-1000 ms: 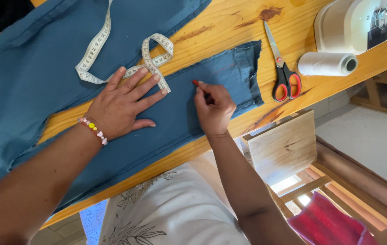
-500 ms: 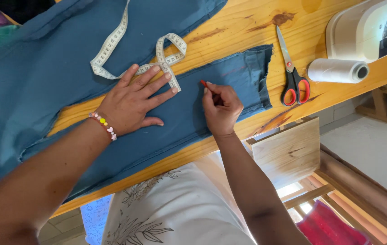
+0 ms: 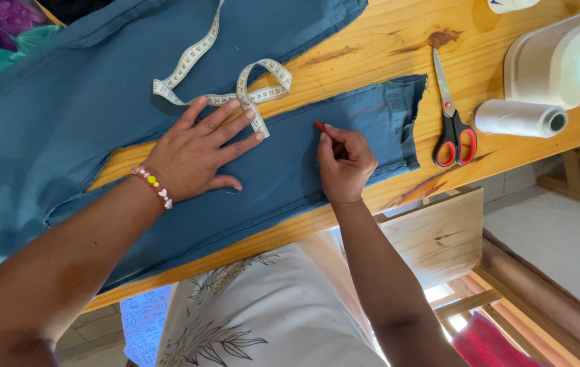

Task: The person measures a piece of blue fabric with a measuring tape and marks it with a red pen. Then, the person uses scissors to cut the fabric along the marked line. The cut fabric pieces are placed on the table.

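Fingers (image 3: 219,126) of the left hand (image 3: 195,153) are spread flat on the blue cloth (image 3: 283,173), palm down, fingertips touching the free end of the tape (image 3: 252,98). Fingers (image 3: 334,136) of the right hand (image 3: 344,163) are pinched together on a small red chalk (image 3: 319,126), its tip touching the cloth.

Location: the cloth lies as a strip along the near edge of the surface (image 3: 371,47), its raw hem towards the right edge. The tape loops over the cloth and bare wood behind the left hand. Scissors (image 3: 451,115) lie on bare wood just beside the hem; a white spool (image 3: 517,117) lies near them by the right edge, in front of a white machine (image 3: 562,54).

Assessment of the step in hand, marking the cloth:
- Left palm should bear down evenly so the cloth cannot creep under the chalk.
- A faint reddish line appears to run from the chalk towards the hem; I cannot tell its full extent. Any stroke should be light and short, drawn away from the holding hand.
- The tape end should lie flat and untwisted where it is read; the loop behind is of no concern.
- Risk: wrinkles between the two hands would distort the mark.
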